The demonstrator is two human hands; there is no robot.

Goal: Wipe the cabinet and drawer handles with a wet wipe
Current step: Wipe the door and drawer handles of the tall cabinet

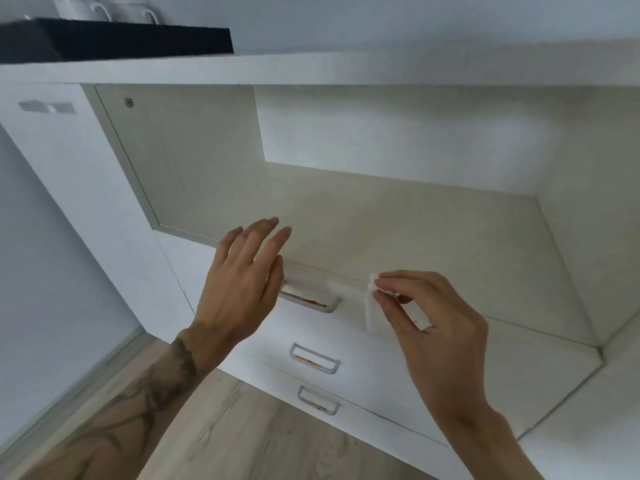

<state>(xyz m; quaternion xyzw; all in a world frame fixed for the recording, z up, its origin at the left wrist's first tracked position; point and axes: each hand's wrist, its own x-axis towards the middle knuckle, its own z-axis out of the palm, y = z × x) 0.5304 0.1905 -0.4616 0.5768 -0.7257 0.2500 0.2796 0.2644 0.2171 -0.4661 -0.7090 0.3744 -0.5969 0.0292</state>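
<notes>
A stack of three white drawers runs down the middle of the view, each with a silver bar handle: the top handle (313, 299), the middle handle (314, 358) and the bottom handle (318, 400). My left hand (239, 289) hovers with fingers spread just left of the top handle and covers its left end. My right hand (429, 327) pinches a folded white wet wipe (371, 306) between thumb and fingers, to the right of the top handle and apart from it. A cabinet door at the upper left carries another silver handle (46, 107).
A white countertop (311, 69) overhangs an open recess (381, 202) above the drawers. A black tray (121, 39) with white cups (104, 6) sits on the counter at the upper left. Wood-look floor (225, 427) lies below.
</notes>
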